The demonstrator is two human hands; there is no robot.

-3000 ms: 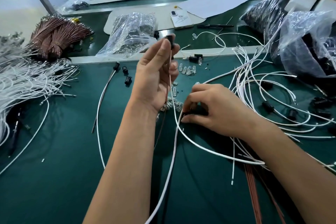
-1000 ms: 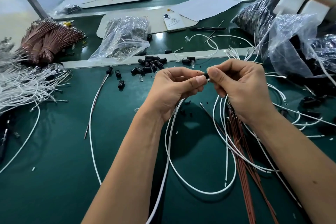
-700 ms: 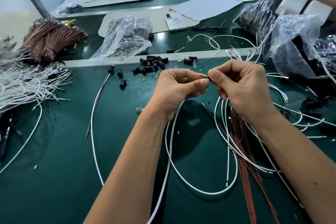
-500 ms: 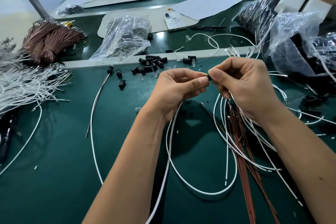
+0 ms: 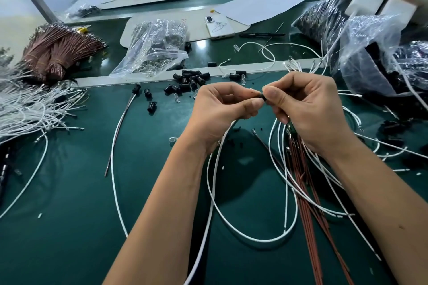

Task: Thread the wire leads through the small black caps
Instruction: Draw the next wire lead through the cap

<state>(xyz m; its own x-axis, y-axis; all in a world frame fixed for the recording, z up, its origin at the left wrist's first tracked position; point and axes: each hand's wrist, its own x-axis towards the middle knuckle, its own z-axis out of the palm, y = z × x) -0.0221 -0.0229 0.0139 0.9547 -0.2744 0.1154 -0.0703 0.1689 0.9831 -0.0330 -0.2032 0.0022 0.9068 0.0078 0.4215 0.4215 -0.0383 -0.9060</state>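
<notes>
Two hands raised together above green table, among white wire bundle, brown wire bundle, clear bag. Left hand and right hand fingertip to fingertip, both pinching small black cap. White wire trailing down from left hand. Loose black caps just beyond.

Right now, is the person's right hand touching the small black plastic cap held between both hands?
Touching. The head view shows the right hand pinching the small black cap at its fingertips.
</notes>
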